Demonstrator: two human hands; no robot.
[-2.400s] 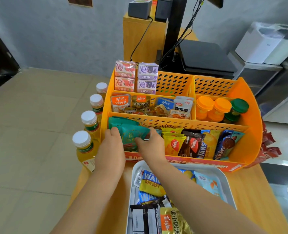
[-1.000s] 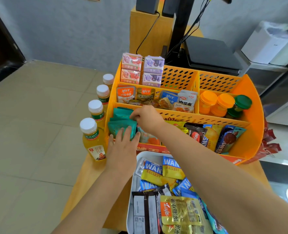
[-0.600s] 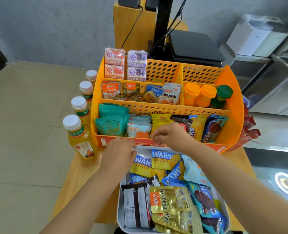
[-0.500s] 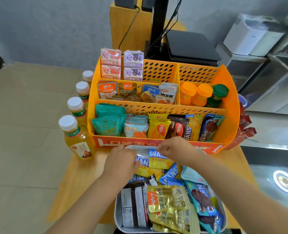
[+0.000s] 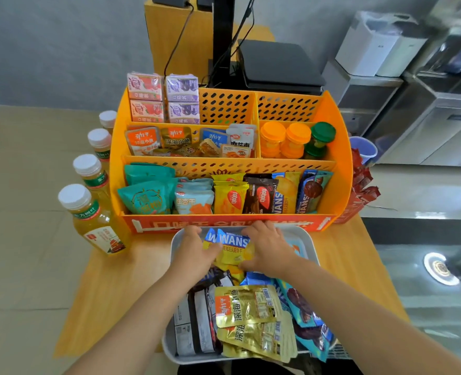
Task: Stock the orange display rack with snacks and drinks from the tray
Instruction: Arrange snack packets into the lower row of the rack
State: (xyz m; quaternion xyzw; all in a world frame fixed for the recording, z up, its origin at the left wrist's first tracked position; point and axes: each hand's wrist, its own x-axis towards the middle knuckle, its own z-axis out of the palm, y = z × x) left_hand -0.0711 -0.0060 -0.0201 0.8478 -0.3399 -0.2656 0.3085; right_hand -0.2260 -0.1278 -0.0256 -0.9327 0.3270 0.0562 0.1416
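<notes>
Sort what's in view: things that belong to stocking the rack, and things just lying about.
Job: orange rack; tray; yellow WANS packet held by left hand and right hand; gold fish packets.
Lying about: purple cup; black scale; white machine.

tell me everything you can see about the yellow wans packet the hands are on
The yellow WANS packet is a glossy foil-like snack pouch with a blue top band carrying white letters, and small print on the yellow below. It lies flat, face up, at the far end of the white tray, on top of other packets, just before the orange rack. The left hand and right hand hold its two sides, covering its edges.
</notes>
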